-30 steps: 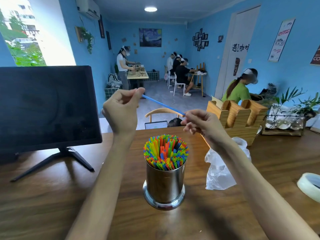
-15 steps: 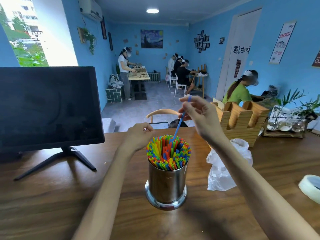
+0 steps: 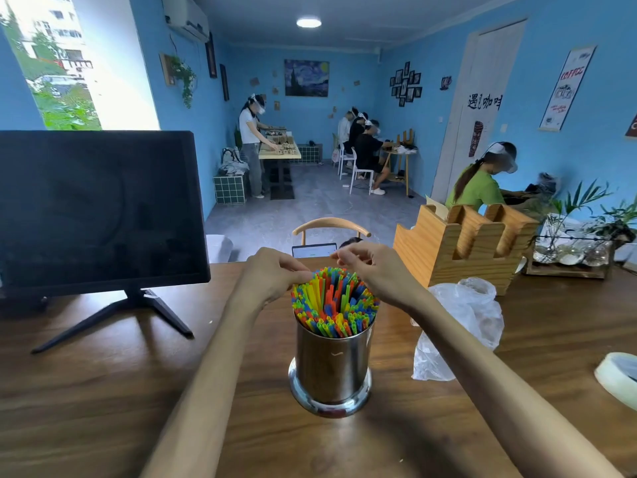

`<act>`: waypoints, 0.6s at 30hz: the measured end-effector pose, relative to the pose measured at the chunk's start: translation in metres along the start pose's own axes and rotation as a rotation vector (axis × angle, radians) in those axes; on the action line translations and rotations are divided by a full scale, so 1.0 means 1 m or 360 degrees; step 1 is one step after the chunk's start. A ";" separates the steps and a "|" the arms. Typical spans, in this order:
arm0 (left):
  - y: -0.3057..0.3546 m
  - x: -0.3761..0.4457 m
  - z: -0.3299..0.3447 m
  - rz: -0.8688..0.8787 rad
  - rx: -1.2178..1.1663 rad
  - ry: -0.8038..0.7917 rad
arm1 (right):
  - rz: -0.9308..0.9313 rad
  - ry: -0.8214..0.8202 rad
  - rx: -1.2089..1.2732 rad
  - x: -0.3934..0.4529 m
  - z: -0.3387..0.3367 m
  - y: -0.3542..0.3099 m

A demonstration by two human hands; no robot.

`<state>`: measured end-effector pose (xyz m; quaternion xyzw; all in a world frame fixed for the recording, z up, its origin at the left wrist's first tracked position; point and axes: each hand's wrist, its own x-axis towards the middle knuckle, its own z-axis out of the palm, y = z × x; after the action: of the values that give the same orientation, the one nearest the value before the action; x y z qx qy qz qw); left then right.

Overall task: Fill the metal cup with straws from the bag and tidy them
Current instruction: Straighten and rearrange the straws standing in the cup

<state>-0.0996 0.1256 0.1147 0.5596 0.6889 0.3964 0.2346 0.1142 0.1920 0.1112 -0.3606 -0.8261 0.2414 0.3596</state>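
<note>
Straws [image 3: 335, 301] are filling a metal cup [image 3: 331, 367] as curled left hand [image 3: 272, 274] and right hand [image 3: 374, 270] are touching their tips; grip unclear. A bag [image 3: 458, 326] is lying beside it.

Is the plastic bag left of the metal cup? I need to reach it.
No, the plastic bag lies right of the metal cup.
</note>
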 end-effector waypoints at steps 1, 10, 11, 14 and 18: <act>0.000 0.000 0.000 -0.0004 -0.0018 -0.0005 | 0.0048 0.0024 0.0049 0.005 0.000 0.001; -0.006 0.000 0.003 0.0037 -0.0072 -0.0019 | 0.0369 -0.0510 0.0131 0.033 0.008 0.017; -0.006 0.001 0.003 0.0041 -0.0063 -0.0023 | 0.0367 -0.0520 0.0164 0.033 0.008 0.017; -0.005 0.001 0.003 0.0053 -0.0029 -0.0045 | 0.0305 -0.0517 0.0119 0.034 0.006 0.016; -0.004 0.003 0.003 0.0054 -0.0016 -0.0078 | 0.0248 -0.0522 0.0076 0.036 0.006 0.016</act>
<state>-0.1006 0.1293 0.1099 0.5795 0.6714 0.3901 0.2475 0.0992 0.2293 0.1122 -0.3706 -0.8373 0.3436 0.2087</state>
